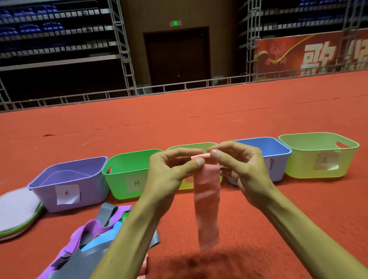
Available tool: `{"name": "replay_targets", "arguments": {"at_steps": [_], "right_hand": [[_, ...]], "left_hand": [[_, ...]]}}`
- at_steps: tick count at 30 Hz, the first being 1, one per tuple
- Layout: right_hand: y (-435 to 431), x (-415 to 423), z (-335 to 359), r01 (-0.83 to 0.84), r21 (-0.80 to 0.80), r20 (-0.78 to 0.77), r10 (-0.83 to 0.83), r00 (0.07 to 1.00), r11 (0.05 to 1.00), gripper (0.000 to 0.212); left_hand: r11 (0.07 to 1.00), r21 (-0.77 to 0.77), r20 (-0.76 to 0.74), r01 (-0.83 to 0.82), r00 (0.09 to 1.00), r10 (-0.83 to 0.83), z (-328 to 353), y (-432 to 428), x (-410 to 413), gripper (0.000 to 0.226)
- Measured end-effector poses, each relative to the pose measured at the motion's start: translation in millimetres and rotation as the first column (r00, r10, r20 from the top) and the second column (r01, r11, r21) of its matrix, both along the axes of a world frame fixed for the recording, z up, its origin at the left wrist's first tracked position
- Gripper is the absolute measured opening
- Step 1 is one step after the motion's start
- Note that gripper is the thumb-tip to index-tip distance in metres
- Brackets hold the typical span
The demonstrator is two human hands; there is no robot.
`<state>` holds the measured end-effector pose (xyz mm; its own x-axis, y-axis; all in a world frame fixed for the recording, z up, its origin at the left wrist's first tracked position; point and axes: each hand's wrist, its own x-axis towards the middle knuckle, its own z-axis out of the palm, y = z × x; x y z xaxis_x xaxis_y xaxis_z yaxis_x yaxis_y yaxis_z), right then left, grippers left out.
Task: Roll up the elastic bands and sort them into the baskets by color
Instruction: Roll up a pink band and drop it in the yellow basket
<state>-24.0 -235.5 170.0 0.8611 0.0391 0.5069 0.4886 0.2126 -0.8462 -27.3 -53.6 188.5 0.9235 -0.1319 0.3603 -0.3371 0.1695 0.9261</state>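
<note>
A pink elastic band (206, 204) hangs down in front of me, its top edge rolled a little. My left hand (172, 172) and my right hand (242, 166) both pinch that rolled top edge between thumb and fingers. Behind them stands a row of baskets on the red floor: purple (74, 187), green (125, 176), a yellow-green one (190, 146) mostly hidden by my hands, blue (273, 149) and another yellow-green one (320, 155). A pile of loose bands (86, 251) in purple, grey, blue and pink lies at the lower left.
Paper labels are stuck on the baskets' fronts. A stack of flat lids (12, 214) lies left of the purple basket. Red carpet runs back to a metal rail (176, 86), with tiered seating and a dark door behind.
</note>
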Motion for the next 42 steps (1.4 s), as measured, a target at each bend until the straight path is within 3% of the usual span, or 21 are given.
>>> {"name": "replay_targets", "arguments": {"at_steps": [4,8,13,22,27,30,34,42], "right_hand": [[1.9,-1.0,0.3,0.059,-0.017,0.049,-0.058,0.997,0.998,0.016],[-0.2,-2.2,1.3,0.055,-0.02,0.09,-0.053,0.994,0.998,0.006],[-0.9,-2.7,-0.7,0.051,-0.01,0.117,-0.049,0.992,0.999,0.017],[0.0,2.4,-5.5,-0.021,-0.004,0.015,0.021,1.0,1.0,0.021],[3.2,0.5,-5.3,0.022,0.003,0.045,-0.022,0.999,1.0,0.012],[1.4,1.2,-5.4,0.007,-0.007,0.06,-0.006,0.998,1.0,0.011],[2.2,-0.1,-3.2,0.009,-0.01,0.068,-0.009,0.998,1.0,0.013],[3.2,4.3,-5.7,-0.017,0.026,0.015,0.016,1.0,1.0,0.025]], "left_hand": [[1.0,0.014,0.005,-0.002,1.0,0.002,-1.4,1.3,0.1,0.026],[0.999,-0.018,-0.063,0.047,0.997,-0.049,2.0,0.6,-2.7,0.039],[0.999,-0.008,-0.066,0.049,0.997,-0.05,4.0,0.4,-1.9,0.03],[1.0,0.006,-0.006,-0.021,1.0,0.021,0.9,1.5,0.3,0.033],[1.0,0.014,0.009,-0.013,1.0,0.013,-1.9,2.0,0.4,0.028],[1.0,0.008,-0.03,0.009,1.0,-0.009,0.1,1.7,-1.8,0.036],[0.999,-0.025,-0.085,0.048,0.995,-0.05,3.9,2.6,-3.6,0.034],[0.999,-0.018,-0.031,-0.032,0.999,0.032,1.4,3.2,0.1,0.032]]}}
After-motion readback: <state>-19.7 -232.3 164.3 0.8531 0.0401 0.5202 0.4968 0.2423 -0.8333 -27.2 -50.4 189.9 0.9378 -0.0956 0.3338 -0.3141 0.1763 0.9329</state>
